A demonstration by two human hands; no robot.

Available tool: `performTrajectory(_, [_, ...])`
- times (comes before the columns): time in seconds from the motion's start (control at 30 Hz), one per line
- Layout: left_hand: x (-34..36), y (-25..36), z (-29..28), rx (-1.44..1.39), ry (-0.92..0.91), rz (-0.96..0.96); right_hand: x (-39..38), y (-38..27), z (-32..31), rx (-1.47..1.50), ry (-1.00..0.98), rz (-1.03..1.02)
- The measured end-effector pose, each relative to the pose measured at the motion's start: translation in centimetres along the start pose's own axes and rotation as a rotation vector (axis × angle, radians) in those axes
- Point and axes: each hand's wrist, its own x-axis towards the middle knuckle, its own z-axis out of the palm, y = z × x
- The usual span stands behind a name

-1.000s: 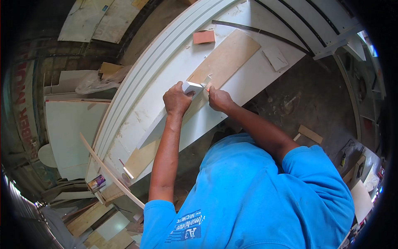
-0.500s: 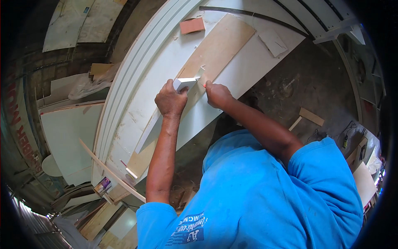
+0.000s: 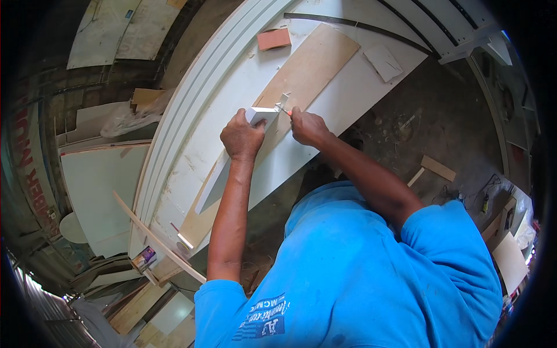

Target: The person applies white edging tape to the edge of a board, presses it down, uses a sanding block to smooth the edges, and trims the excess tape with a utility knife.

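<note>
A long white panel (image 3: pixel 215 184) stands on edge, slanting across a plywood board (image 3: pixel 316 61). My left hand (image 3: pixel 242 136) is closed around its far end. Just right of there, my right hand (image 3: pixel 309 127) is closed on a slim tool with a red part (image 3: pixel 288 112); its exact kind is hard to make out. The tool's tip meets the end of the panel, where a small bent white strip (image 3: pixel 284 98) sticks out. The plywood lies on a white worktable (image 3: pixel 185 152).
Toward the far side of the table are a reddish-brown block (image 3: pixel 274 39), a white offcut (image 3: pixel 383 62) and a dark curved strip (image 3: pixel 360 25). Long white boards (image 3: pixel 191 75) run along the left edge. A thin wooden strip (image 3: pixel 156 238) juts out at the near left. On the floor lies a T-shaped wooden piece (image 3: pixel 438 167).
My right hand has risen slightly, bringing the tool's tip against the bent strip at the panel's end. My left hand keeps its grip. The whole view has shifted a little.
</note>
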Motion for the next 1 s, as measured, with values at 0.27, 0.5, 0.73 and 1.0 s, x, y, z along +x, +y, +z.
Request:
performTrajectory(0.27, [-0.1,0.1,0.3,0.006,-0.005,-0.02,1.0,-0.8,1.0,-0.107,-0.019,0.005])
performTrajectory(0.5, [-0.2,0.1,0.4,-0.001,0.022,-0.027,2.0,-1.5,-0.3,-0.151,-0.158,0.06])
performTrajectory(0.73, [-0.1,0.5,0.6,0.022,0.036,-0.041,0.9,-1.4,-0.5,-0.099,-0.166,0.117])
performTrajectory(1.0, [-0.4,0.4,0.5,0.006,0.038,-0.018,-2.1,0.4,0.0,-0.033,-0.135,0.102])
